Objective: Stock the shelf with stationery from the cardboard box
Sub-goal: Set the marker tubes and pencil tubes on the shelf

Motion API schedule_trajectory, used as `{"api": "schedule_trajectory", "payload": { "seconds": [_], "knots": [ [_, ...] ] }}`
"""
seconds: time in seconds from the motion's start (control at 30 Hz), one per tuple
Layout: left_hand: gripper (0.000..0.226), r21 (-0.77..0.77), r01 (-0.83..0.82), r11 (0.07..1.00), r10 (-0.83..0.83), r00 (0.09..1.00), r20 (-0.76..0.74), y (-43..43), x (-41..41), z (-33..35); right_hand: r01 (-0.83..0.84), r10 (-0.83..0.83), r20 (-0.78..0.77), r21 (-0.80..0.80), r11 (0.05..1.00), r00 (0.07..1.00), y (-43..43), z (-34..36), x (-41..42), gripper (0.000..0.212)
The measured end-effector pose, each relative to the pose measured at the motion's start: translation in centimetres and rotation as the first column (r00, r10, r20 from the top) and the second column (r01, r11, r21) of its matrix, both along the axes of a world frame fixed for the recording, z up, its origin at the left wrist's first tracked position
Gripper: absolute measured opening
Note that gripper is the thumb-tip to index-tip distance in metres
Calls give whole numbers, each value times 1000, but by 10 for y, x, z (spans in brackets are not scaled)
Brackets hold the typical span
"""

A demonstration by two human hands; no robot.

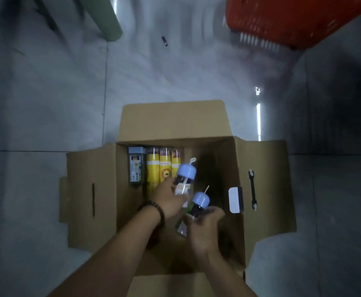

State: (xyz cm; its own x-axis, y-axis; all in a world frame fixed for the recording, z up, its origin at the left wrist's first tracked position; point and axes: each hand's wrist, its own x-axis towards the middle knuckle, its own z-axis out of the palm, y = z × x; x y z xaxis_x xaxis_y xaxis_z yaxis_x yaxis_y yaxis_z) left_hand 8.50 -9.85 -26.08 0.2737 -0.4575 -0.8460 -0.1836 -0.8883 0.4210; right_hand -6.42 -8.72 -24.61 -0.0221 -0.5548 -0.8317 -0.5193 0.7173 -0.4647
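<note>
An open cardboard box (175, 123) stands on the floor below me, flaps spread. Inside, along its far left side, lie three yellow pencil tubes (164, 166) and a grey-blue boxed item (135, 166). My left hand (169, 199) grips a clear tube with a blue cap (186, 173) above the box. My right hand (205, 227) holds a second blue-capped tube (200, 200) just below and to the right. The two tubes sit close together. The right part of the box interior is dark.
A red plastic basket (293, 20) stands at the top right on the grey tiled floor (46, 103). A green post (104, 18) rises at the top left. A small dark object (164, 41) lies on the floor beyond the box.
</note>
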Motion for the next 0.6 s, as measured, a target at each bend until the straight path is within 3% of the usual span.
{"api": "schedule_trajectory", "payload": {
  "seconds": [0.07, 0.13, 0.3, 0.43, 0.6],
  "knots": [
    [26, 52, -320, 946, 323, 925, -199, 32, 11, 47, -6, 5, 49, 22, 1000, 999, 9, 44, -2, 64],
    [25, 127, -502, 855, 514, 790, -335, 57, 24, 108, -58, 55, 86, 37, 998, 995, 10, 90, -5, 60],
    [56, 66, -608, 791, 569, 691, -446, 102, 62, 275, -236, 233, 310, -28, 971, 922, -18, 247, 15, 37],
    [56, -58, -627, 777, 512, 684, -520, 119, 83, 416, -396, 420, 433, -148, 906, 798, -36, 384, 53, 41],
    [62, -249, -715, 654, 499, 654, -569, 169, 107, 592, -501, 558, 546, -268, 823, 625, -9, 550, 109, 26]
  ]
}}
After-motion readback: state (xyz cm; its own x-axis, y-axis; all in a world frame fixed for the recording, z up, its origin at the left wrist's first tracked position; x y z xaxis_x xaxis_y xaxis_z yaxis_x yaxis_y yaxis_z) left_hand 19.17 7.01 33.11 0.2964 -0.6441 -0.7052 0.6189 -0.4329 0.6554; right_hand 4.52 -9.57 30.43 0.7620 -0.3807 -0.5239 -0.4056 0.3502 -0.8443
